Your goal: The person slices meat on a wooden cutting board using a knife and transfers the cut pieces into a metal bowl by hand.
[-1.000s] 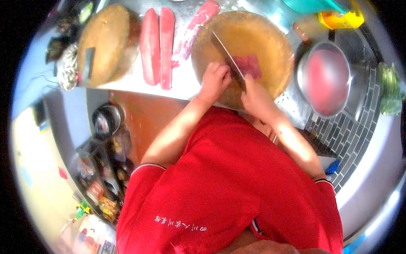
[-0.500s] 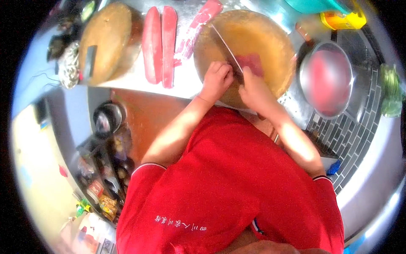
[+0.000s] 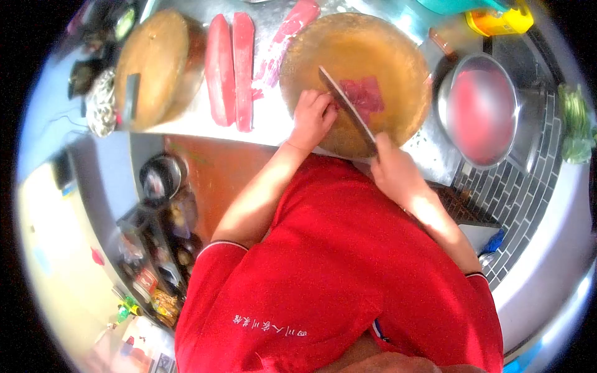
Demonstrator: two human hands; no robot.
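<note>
On the round wooden chopping board [image 3: 398, 46], my left hand [image 3: 312, 118] rests with curled fingers on a piece of red meat, mostly hidden beneath the fingertips. My right hand [image 3: 398, 171] grips the handle of a kitchen knife [image 3: 349, 109] near the board's front edge. Its blade slants up and left across the board, right beside my left fingertips. Past the blade, on its right side, lie thin slices of dark red meat [image 3: 365, 94] in a small flat pile.
Left of the board, two long strips of meat [image 3: 244, 74] and a paler marbled piece [image 3: 273, 59] lie on the metal counter. A second round board [image 3: 152, 65] stands farther left. At right sit a metal bowl [image 3: 443, 93] of red meat and a yellow container [image 3: 500, 22].
My right hand has drawn the knife back toward my body and slightly right. More of the sliced meat shows beyond the blade. My left hand stays at nearly the same spot.
</note>
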